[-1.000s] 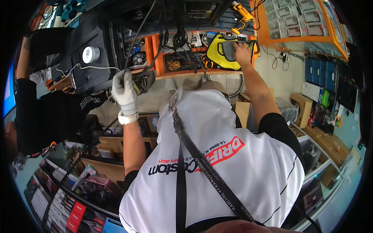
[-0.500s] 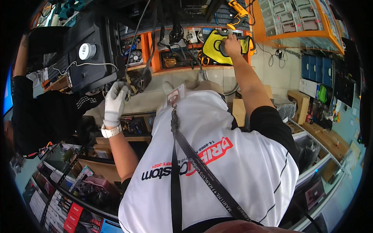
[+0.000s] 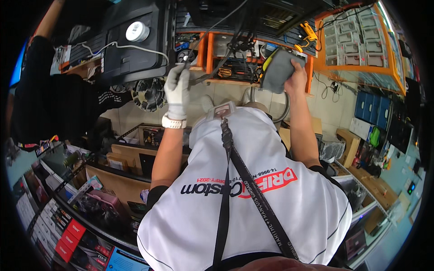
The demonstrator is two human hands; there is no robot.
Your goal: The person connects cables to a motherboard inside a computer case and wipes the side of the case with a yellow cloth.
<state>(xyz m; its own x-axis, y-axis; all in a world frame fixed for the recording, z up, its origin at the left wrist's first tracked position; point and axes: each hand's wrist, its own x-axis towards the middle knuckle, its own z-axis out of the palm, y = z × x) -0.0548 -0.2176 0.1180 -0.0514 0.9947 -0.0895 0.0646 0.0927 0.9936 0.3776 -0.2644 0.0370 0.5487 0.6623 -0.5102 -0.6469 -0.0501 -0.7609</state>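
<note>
My right hand (image 3: pixel 296 80), bare, grips the right edge of a cloth (image 3: pixel 279 71). The cloth's grey face shows, with a strip of yellow-green at its left edge. It hangs in front of the orange-edged shelf. My left hand (image 3: pixel 177 90) wears a white glove and a white watch. Its fingers are pinched together, and a thin grey cable (image 3: pixel 217 25) comes down to the fingertips; whether they hold it I cannot make out. Black cables (image 3: pixel 233 47) hang just right of the glove.
Left of the glove, a large black case (image 3: pixel 131 58) carries a round white tub (image 3: pixel 137 31). A person in black (image 3: pixel 58 122) stands at the left. A yellow power tool (image 3: pixel 307 37) lies behind the cloth. Clear drawers (image 3: pixel 352 40) stand at the right, above floor cables (image 3: pixel 332 88).
My right hand has lifted the cloth, turning its grey face into view. My gloved left hand stays raised with its fingers pinched. The whole view has shifted.
</note>
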